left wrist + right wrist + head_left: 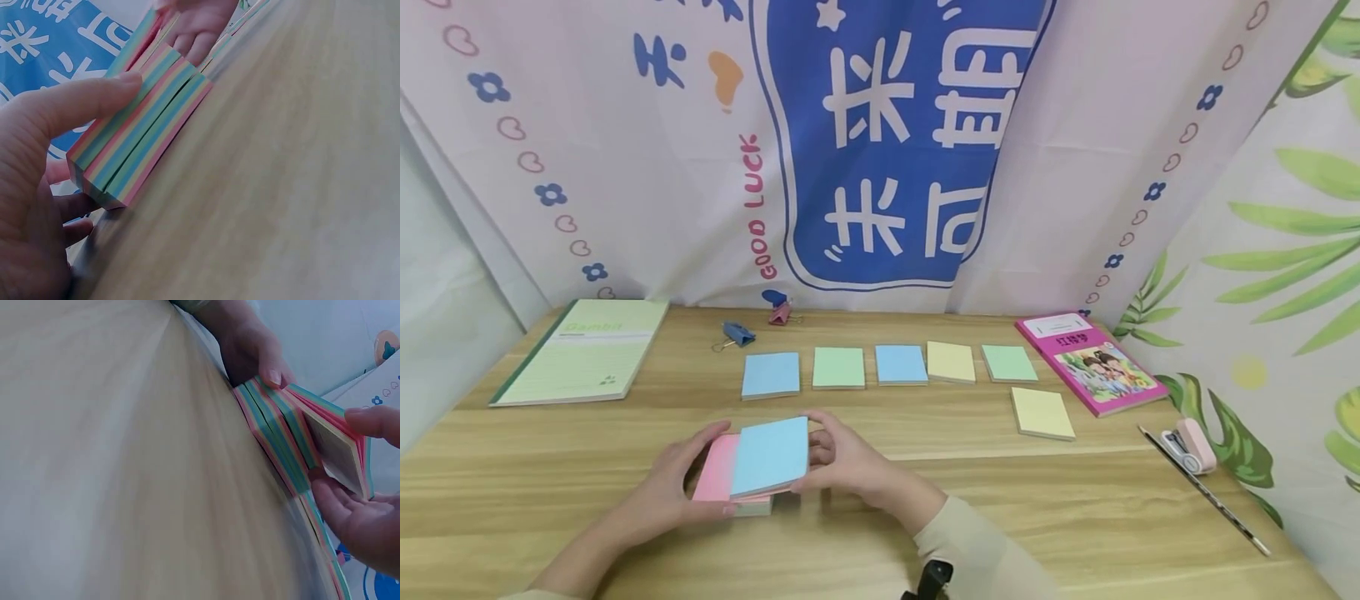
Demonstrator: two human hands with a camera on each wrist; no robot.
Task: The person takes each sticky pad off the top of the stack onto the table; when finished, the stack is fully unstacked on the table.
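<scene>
In the head view my left hand [662, 483] grips a stack of sticky note pads by its left side, a pink sheet [715, 471] on top. The left wrist view shows the stack's striped edges [140, 131], with the thumb along one face. My right hand [861, 467] pinches a blue-topped sticky note pad [771, 457] by its right edge, tilted over the stack's right part. In the right wrist view this raised pad [334, 444] has a pale underside, and the fingers below it reach the stack's edge [275, 434].
Behind the hands stand a row of blue, green and yellow pads [838, 368] and a lone yellow pad [1042, 413]. A notebook [587, 354] lies left, binder clips [739, 334] at the back. Right are a pink book [1093, 362], a stapler [1195, 447] and a pencil [1206, 492].
</scene>
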